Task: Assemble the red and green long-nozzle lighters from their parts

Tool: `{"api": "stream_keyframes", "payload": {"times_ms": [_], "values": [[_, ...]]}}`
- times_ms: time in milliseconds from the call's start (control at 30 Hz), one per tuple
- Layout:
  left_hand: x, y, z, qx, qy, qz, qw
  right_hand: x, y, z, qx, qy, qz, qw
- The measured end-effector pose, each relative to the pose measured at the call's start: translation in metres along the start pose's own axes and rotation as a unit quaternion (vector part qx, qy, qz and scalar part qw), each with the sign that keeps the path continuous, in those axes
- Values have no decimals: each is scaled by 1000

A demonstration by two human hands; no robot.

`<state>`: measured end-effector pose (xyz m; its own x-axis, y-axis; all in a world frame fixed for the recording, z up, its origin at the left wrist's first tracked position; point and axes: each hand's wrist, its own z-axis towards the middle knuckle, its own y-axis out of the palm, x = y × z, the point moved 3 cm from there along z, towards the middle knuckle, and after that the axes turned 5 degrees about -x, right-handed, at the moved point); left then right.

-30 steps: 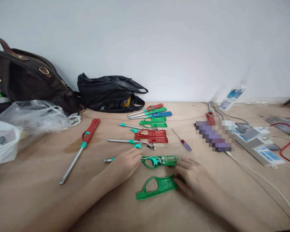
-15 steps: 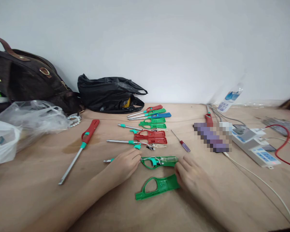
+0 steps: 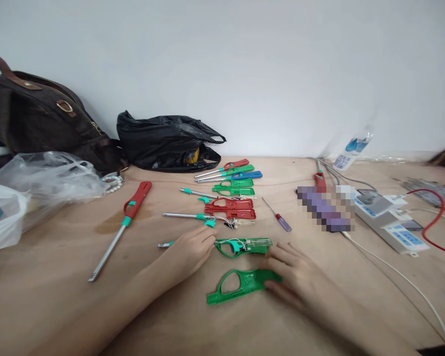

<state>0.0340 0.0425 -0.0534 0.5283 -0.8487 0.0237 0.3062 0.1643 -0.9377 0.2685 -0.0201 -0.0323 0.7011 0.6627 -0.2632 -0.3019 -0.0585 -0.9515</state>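
My left hand (image 3: pixel 196 251) is closed around the front of an opened gas lighter, its metal tube (image 3: pixel 165 244) sticking out to the left. The lighter's green handle half (image 3: pixel 257 249) lies with a clear fuel tank (image 3: pixel 258 242), white wires and a teal trigger (image 3: pixel 237 245) inside. Nearer me is a loose green handle half (image 3: pixel 244 284), hollow side showing. Around its right end, my right hand (image 3: pixel 294 272) has thumb and fingers apart, the fingers close to the lighter's handle too. Whether they press on either part is unclear.
Behind are opened red handle halves (image 3: pixel 230 208), green handle halves (image 3: pixel 233 187) and whole lighters (image 3: pixel 241 169). A screwdriver (image 3: pixel 280 217) lies right of them, a red lighter (image 3: pixel 128 217) left. Farther right are a power strip (image 3: pixel 393 230) and cables. Bags (image 3: pixel 163 141) line the back left.
My right hand has come slightly toward me, its fingers spreading around the loose green half's end. My left hand keeps its hold on the lighter. The whole view has shifted slightly.
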Motion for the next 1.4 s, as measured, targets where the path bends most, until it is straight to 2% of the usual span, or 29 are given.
{"api": "stream_keyframes", "payload": {"times_ms": [233,400,533,667,800,967,1100,1267,1400], "values": [[-1,1,-1,-13,-10,-14,1000,-6,18,4,-1,-9,-21,1000],[-1,2,-1,-8,-8,-10,1000,-7,24,2,66,-75,-58,993],[0,0,1,0,-7,-10,1000,-6,16,4,69,-93,-37,993],[1,-4,3,-13,-10,-24,1000,5,-5,12,76,-35,25,996],[1,-4,3,-17,-6,-20,1000,15,-18,22,46,24,74,996],[0,-1,1,-16,-8,-18,1000,26,-15,32,22,110,205,972],[1,-3,1,-1,-15,-13,1000,31,-13,41,-26,100,233,967],[1,-4,1,-2,-47,-39,998,35,-16,52,-70,78,201,974],[-1,-5,-2,15,-77,-79,994,38,-9,56,-79,80,159,981]]}}
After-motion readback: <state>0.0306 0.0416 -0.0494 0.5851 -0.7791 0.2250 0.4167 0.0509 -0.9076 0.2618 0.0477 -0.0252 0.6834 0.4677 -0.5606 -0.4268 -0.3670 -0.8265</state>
